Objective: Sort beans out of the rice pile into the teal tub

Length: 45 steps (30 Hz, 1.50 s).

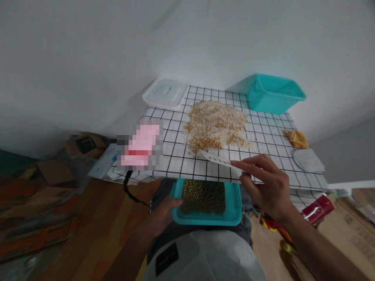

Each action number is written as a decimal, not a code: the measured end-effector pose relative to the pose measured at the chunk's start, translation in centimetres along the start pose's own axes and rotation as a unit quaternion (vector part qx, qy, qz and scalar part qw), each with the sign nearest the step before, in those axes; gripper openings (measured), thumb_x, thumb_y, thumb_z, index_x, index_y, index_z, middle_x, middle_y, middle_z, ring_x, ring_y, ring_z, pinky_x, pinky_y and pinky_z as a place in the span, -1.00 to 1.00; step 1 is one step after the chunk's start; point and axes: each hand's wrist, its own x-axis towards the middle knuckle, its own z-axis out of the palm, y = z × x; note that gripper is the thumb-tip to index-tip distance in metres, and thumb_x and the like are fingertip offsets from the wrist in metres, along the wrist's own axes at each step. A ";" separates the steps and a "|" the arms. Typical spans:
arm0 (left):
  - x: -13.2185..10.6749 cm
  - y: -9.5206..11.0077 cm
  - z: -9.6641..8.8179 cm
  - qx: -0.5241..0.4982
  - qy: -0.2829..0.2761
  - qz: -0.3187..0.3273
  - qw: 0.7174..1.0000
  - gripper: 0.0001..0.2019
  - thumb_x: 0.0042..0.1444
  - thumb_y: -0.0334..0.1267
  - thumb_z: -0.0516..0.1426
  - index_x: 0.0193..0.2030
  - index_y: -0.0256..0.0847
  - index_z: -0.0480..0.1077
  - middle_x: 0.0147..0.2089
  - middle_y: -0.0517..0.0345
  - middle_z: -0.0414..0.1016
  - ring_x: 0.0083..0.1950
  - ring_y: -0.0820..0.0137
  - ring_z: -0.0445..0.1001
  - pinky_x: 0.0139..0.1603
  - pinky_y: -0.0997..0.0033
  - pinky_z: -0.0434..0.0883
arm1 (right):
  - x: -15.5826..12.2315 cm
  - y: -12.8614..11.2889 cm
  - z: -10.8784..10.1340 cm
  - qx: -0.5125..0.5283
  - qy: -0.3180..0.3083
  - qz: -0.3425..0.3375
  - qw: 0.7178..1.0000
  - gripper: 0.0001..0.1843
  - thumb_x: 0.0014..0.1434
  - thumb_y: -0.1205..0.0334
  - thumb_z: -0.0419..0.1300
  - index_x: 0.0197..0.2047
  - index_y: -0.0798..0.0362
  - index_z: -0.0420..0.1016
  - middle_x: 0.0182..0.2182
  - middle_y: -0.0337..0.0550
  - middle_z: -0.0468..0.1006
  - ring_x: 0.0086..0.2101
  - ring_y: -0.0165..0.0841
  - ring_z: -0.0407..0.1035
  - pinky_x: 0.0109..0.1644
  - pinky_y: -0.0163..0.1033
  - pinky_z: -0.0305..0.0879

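My right hand [265, 183] pinches a white card [218, 158] whose far edge touches a pile of mixed rice and soybeans [216, 125] on the checked tablecloth [175, 156]. My left hand [166, 208] grips the left rim of a teal container [234, 212] held below the table's near edge. Dark greenish beans [203, 195] fill that container.
A teal tub [274, 93] stands at the table's back right, a white lid [165, 93] at the back left. A yellow cloth [296, 138] and a grey pad [309, 160] lie at the right edge. A blurred pink item [140, 146] rests left. Cardboard clutters the floor.
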 end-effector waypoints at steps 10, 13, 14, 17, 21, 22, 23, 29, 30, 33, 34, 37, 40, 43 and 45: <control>-0.3 -1.1 -1.5 -0.116 -0.022 -0.049 0.992 -0.51 0.23 -0.37 0.12 0.30 -0.16 0.33 0.13 0.00 0.62 0.11 0.12 0.58 0.20 0.15 0.41 | 0.1 -0.6 0.9 0.021 -0.047 -0.031 0.998 -0.49 0.09 0.54 0.24 0.08 -0.05 0.55 -0.22 -0.15 0.53 -0.25 -0.32 0.35 -0.23 -0.15 0.35; -0.2 -1.0 -1.4 -0.121 -0.026 -0.041 0.991 -0.49 0.22 -0.38 0.13 0.32 -0.15 0.30 0.14 0.01 0.61 0.16 0.12 0.55 0.22 0.16 0.40 | 0.2 -0.5 0.9 0.031 -0.067 -0.055 0.996 -0.51 0.09 0.54 0.25 0.07 -0.03 0.56 -0.20 -0.13 0.52 -0.25 -0.32 0.34 -0.23 -0.15 0.35; -0.2 -0.8 -1.3 -0.126 -0.030 -0.041 0.991 -0.48 0.21 -0.38 0.13 0.33 -0.16 0.29 0.14 0.00 0.61 0.16 0.11 0.55 0.21 0.14 0.40 | 0.1 -0.5 0.8 0.036 -0.078 -0.065 0.994 -0.51 0.08 0.53 0.26 0.07 -0.02 0.56 -0.19 -0.12 0.52 -0.25 -0.32 0.34 -0.23 -0.14 0.36; -0.2 -0.5 -1.1 -0.136 -0.033 -0.050 0.989 -0.49 0.22 -0.39 0.11 0.33 -0.18 0.29 0.15 -0.04 0.60 0.12 0.09 0.57 0.18 0.11 0.44 | 0.0 -0.7 0.4 0.047 -0.094 -0.089 0.991 -0.50 0.08 0.53 0.26 0.09 0.02 0.54 -0.18 -0.09 0.52 -0.23 -0.31 0.35 -0.22 -0.13 0.36; -0.3 -0.5 -1.0 -0.146 -0.026 -0.061 0.987 -0.50 0.22 -0.40 0.10 0.32 -0.18 0.31 0.17 -0.04 0.59 0.13 0.09 0.57 0.16 0.11 0.45 | 0.6 -0.9 0.6 0.041 -0.072 -0.089 0.993 -0.49 0.09 0.53 0.26 0.10 -0.02 0.54 -0.18 -0.11 0.53 -0.24 -0.31 0.35 -0.22 -0.13 0.36; -0.3 -0.6 -1.1 -0.148 -0.025 -0.061 0.987 -0.50 0.22 -0.39 0.10 0.31 -0.17 0.31 0.17 -0.03 0.58 0.15 0.09 0.56 0.17 0.11 0.45 | 1.0 -0.9 0.9 0.038 -0.064 -0.086 0.994 -0.50 0.09 0.53 0.25 0.09 -0.03 0.55 -0.19 -0.12 0.53 -0.24 -0.32 0.34 -0.22 -0.14 0.36; -0.3 -0.6 -1.1 -0.149 -0.026 -0.062 0.987 -0.51 0.22 -0.39 0.11 0.30 -0.17 0.32 0.18 -0.01 0.58 0.16 0.09 0.55 0.17 0.11 0.45 | 1.3 -0.8 1.3 0.035 -0.055 -0.081 0.995 -0.51 0.10 0.52 0.25 0.07 -0.05 0.55 -0.21 -0.14 0.54 -0.25 -0.33 0.34 -0.22 -0.14 0.36; -0.4 0.0 -1.0 -0.144 -0.039 -0.054 0.987 -0.53 0.22 -0.37 0.11 0.28 -0.14 0.34 0.15 0.01 0.60 0.18 0.10 0.53 0.18 0.11 0.44 | 2.6 -0.7 3.3 0.038 -0.057 -0.072 0.995 -0.57 0.13 0.49 0.25 0.05 -0.04 0.57 -0.23 -0.14 0.53 -0.26 -0.35 0.31 -0.20 -0.15 0.36; -0.5 0.1 -1.0 -0.143 -0.037 -0.048 0.988 -0.52 0.21 -0.37 0.12 0.28 -0.15 0.34 0.15 -0.01 0.60 0.17 0.09 0.54 0.17 0.11 0.44 | 2.4 -0.8 3.2 0.041 -0.065 -0.077 0.994 -0.57 0.13 0.48 0.25 0.05 -0.03 0.57 -0.22 -0.14 0.53 -0.26 -0.34 0.31 -0.20 -0.15 0.36; -0.7 0.3 -1.0 -0.132 -0.018 -0.046 0.990 -0.51 0.19 -0.38 0.13 0.28 -0.17 0.35 0.14 -0.01 0.61 0.14 0.10 0.56 0.15 0.13 0.46 | 1.4 -1.0 2.3 0.048 -0.087 -0.095 0.990 -0.56 0.12 0.48 0.25 0.07 0.00 0.55 -0.21 -0.10 0.53 -0.25 -0.33 0.32 -0.22 -0.15 0.36; -0.7 0.4 -0.9 -0.130 -0.012 -0.051 0.990 -0.52 0.19 -0.37 0.13 0.27 -0.16 0.36 0.14 0.00 0.61 0.13 0.10 0.57 0.15 0.13 0.46 | 0.9 -1.0 1.9 0.049 -0.095 -0.100 0.989 -0.55 0.12 0.49 0.25 0.08 0.02 0.54 -0.20 -0.09 0.53 -0.24 -0.32 0.33 -0.22 -0.15 0.36; -0.7 0.4 -1.0 -0.127 -0.024 -0.057 0.990 -0.55 0.17 -0.33 0.15 0.23 -0.15 0.40 0.11 0.01 0.63 0.11 0.09 0.58 0.13 0.13 0.47 | -0.5 -1.0 0.6 0.053 -0.116 -0.112 0.985 -0.54 0.11 0.50 0.26 0.09 0.07 0.53 -0.17 -0.06 0.52 -0.20 -0.29 0.34 -0.18 -0.12 0.38; -0.6 0.5 -0.9 -0.123 -0.035 -0.056 0.990 -0.59 0.19 -0.32 0.13 0.19 -0.15 0.44 0.04 0.02 0.67 0.08 0.09 0.59 0.14 0.10 0.45 | -1.8 -0.8 -0.4 0.060 -0.128 -0.122 0.982 -0.53 0.09 0.50 0.28 0.09 0.10 0.52 -0.15 -0.04 0.52 -0.18 -0.27 0.35 -0.16 -0.11 0.40; -0.5 0.7 -0.7 -0.102 -0.032 -0.053 0.993 -0.63 0.20 -0.35 0.11 0.14 -0.17 0.48 -0.05 0.05 0.70 0.04 0.12 0.61 0.14 0.13 0.45 | -2.8 -0.7 -1.1 0.055 -0.119 -0.120 0.984 -0.51 0.08 0.52 0.28 0.10 0.09 0.52 -0.16 -0.05 0.52 -0.17 -0.27 0.35 -0.17 -0.11 0.40; -0.4 0.7 -0.6 -0.078 -0.025 -0.044 0.996 -0.67 0.21 -0.34 0.12 0.09 -0.17 0.52 -0.09 0.07 0.71 0.00 0.15 0.63 0.13 0.18 0.45 | -3.2 -0.6 -1.4 0.050 -0.109 -0.111 0.987 -0.49 0.09 0.53 0.26 0.12 0.07 0.52 -0.16 -0.06 0.52 -0.18 -0.27 0.35 -0.18 -0.11 0.40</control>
